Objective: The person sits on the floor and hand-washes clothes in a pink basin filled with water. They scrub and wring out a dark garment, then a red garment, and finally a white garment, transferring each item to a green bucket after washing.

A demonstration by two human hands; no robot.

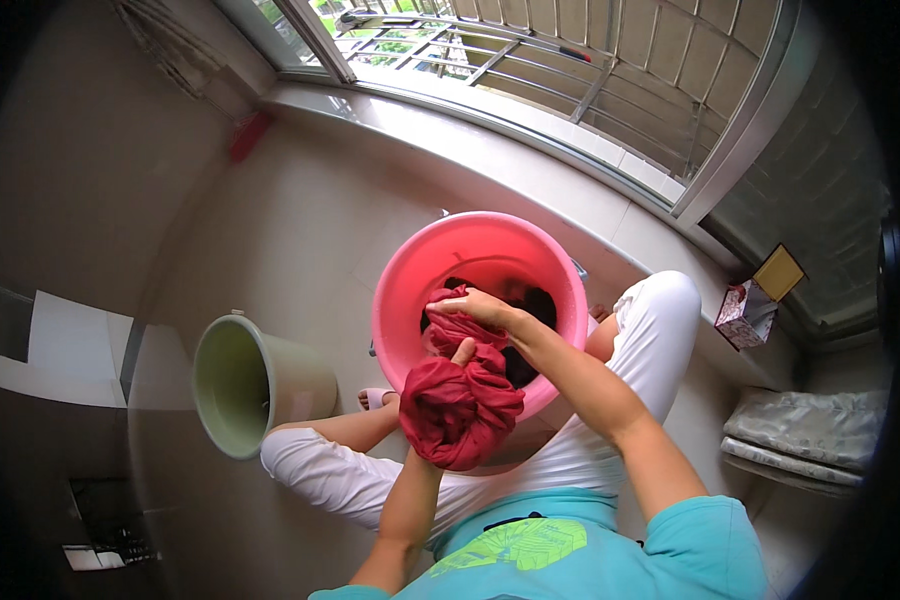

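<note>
A wet-looking red cloth is bunched up between my hands, over the near rim of a large pink plastic bucket. My left hand grips it from below; only the thumb shows, since the folds cover the other fingers. Farther forward, my right hand is closed on the twisted far end of the cloth, above the bucket's opening. Dark cloth lies inside the bucket, partly hidden by my right hand and forearm.
A pale green bucket lies on its side or tilts at the left, near my knee. Beyond the pink bucket runs a tiled window ledge. An open patterned box sits on it at the right, above folded silvery cushions.
</note>
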